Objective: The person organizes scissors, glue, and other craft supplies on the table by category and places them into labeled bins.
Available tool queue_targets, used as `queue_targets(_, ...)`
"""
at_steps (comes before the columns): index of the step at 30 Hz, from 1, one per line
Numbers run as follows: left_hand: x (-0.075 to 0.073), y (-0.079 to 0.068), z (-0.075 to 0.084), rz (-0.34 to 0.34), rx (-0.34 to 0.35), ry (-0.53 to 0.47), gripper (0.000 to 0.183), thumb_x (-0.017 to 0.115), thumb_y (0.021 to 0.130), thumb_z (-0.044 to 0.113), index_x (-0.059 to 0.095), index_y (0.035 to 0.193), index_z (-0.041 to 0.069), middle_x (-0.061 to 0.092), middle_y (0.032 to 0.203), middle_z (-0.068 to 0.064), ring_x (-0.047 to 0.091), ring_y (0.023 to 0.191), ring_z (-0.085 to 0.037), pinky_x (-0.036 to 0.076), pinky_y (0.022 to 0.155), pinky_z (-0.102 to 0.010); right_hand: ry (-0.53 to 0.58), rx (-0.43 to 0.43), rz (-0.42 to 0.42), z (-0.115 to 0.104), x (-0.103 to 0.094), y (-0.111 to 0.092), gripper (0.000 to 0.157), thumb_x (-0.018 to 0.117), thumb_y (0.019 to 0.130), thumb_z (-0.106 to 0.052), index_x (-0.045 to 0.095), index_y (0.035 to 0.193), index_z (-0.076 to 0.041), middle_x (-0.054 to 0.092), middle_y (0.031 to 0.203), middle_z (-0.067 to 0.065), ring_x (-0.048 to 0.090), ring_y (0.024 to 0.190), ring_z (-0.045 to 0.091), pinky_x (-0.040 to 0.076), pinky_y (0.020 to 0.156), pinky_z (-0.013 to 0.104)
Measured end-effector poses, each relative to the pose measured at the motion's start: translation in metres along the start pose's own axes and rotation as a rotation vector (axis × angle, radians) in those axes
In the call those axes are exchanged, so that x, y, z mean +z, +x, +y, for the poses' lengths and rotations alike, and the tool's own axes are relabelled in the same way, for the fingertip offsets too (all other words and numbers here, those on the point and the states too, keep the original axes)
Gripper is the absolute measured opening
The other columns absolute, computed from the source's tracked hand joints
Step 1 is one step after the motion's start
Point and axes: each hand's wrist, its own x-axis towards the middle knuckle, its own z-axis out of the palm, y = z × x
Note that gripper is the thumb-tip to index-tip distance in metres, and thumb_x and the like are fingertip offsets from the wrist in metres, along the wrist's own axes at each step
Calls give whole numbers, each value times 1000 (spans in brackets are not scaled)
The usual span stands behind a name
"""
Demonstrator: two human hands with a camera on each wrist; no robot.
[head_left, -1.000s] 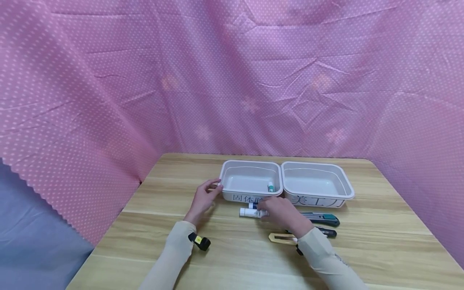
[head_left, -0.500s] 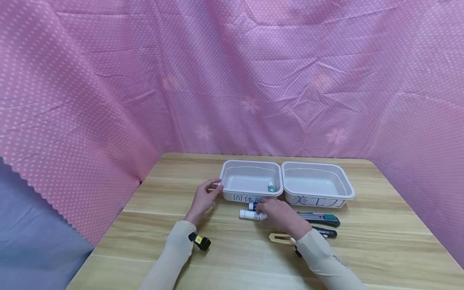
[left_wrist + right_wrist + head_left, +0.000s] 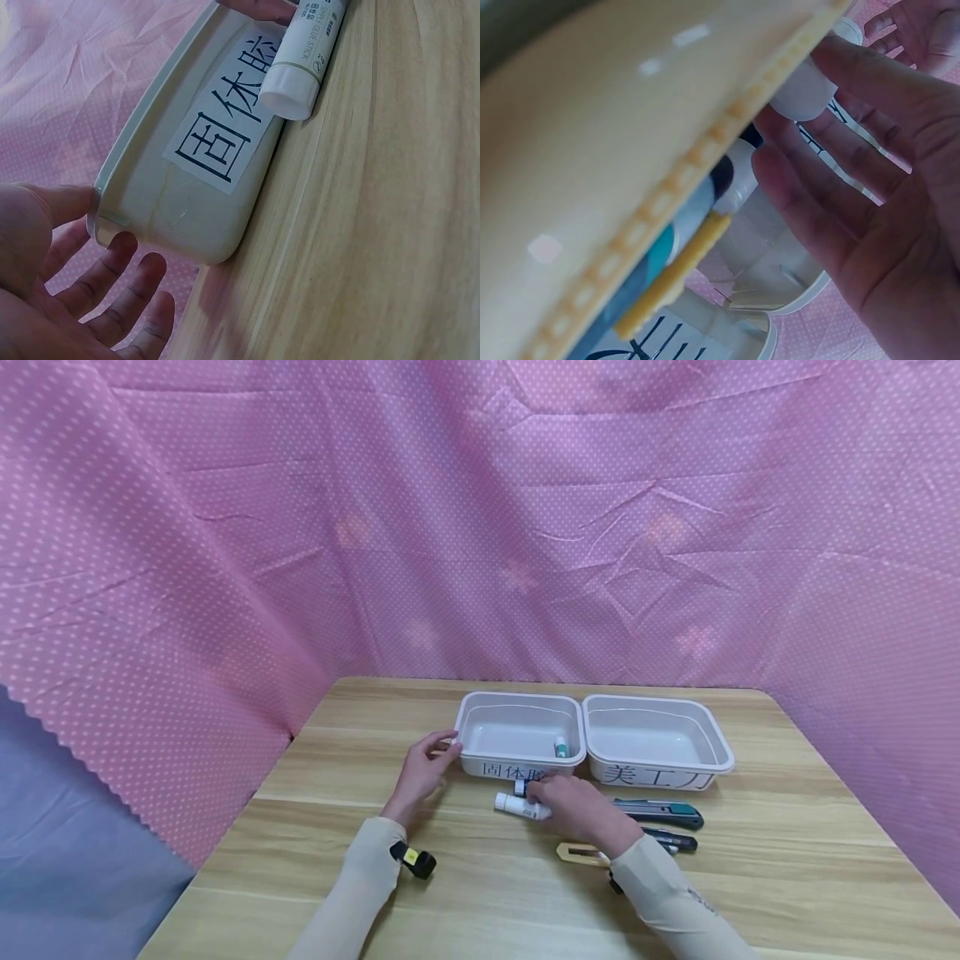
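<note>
My left hand [image 3: 422,772] touches the left corner of a white box [image 3: 472,764] with its thumb and fingertips, fingers relaxed. My right hand [image 3: 576,810] holds one end of a white glue stick [image 3: 517,806] in front of that box; in the left wrist view the white glue stick [image 3: 304,56] slants before the box's label. A second glue stick [image 3: 520,787], dark with a white end, lies between it and the box, partly hidden by my right fingers. In the right wrist view, a white stick end [image 3: 804,94] sits between thumb and fingers.
A green-and-white glue stick [image 3: 561,747] lies in the left box. Another white box [image 3: 652,777] adjoins it on the right. Under and beside my right forearm lie a grey-green utility knife [image 3: 663,812], a black one [image 3: 675,841] and a yellow one [image 3: 581,853].
My right hand has shifted slightly left. The white glue stick has moved a little toward me and tilted, its right end now lower in view. My left hand stays at the box corner.
</note>
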Motion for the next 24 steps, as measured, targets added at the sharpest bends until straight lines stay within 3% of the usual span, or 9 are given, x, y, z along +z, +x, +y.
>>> queue_targets(12,0,1,0,4,11,13,39,70,98,26,66,135,15,68,115,-13,64,103,-26,57,81,-44,7,-2,-30,-1,-3,0,25,81,87,-14,73,111,-17,74,97,-3,58,73,7,53,66,28)
queue_targets(24,0,0,-1,-1,15,-3,38,69,99,26,66,135,13,68,115,-13,65,106,-33,57,82,-47,17,-31,-7,-2,-6,-2,26,75,90,-8,74,115,-15,73,92,-3,51,65,6,48,60,25)
